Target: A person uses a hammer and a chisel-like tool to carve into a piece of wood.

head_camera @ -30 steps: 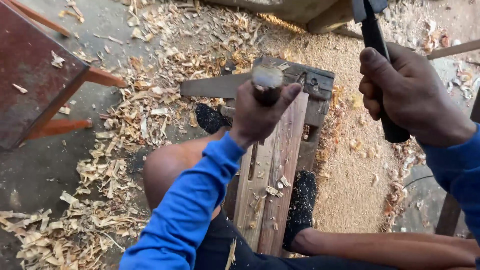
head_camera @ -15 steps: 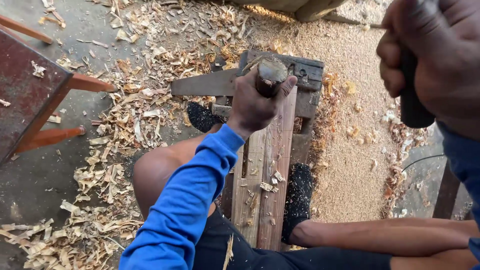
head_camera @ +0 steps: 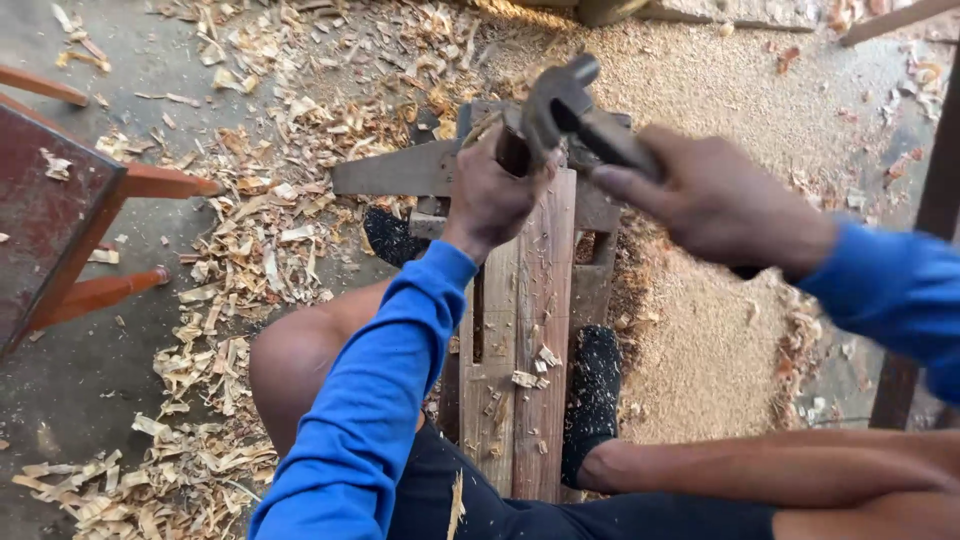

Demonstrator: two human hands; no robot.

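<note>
Concrete floor [head_camera: 80, 400], grey and dusty, serves as the work surface; the plank is the landmark for all places below.

- Plank [head_camera: 545, 330]: long weathered board, running from between the person's legs away toward a dark wooden frame [head_camera: 400, 170] that crosses its far end. A narrow slot is cut along its left portion, with small chips lying on its near half.
- Left hand [head_camera: 490, 195]: at the far end of the plank, closed around a short dark-handled tool [head_camera: 512, 150], probably a chisel, held upright there; its blade is hidden.
- Right hand [head_camera: 720, 200]: right of the plank's far end, closed around the handle of a hammer.
- Hammer [head_camera: 560, 100]: metal head blurred, just above the top of the chisel.
- Wood shavings [head_camera: 250, 250]: thick drift left of the plank.
- Sawdust [head_camera: 700, 330]: pale spread right of the plank.
- Red-brown chair [head_camera: 70, 220]: well left of the plank, partly out of view.
- Black sock [head_camera: 592, 400]: on a foot resting against the plank's right edge.

Progress, as judged: the slot and chips suggest cutting is well begun; the work at the far end looks unfinished.
</note>
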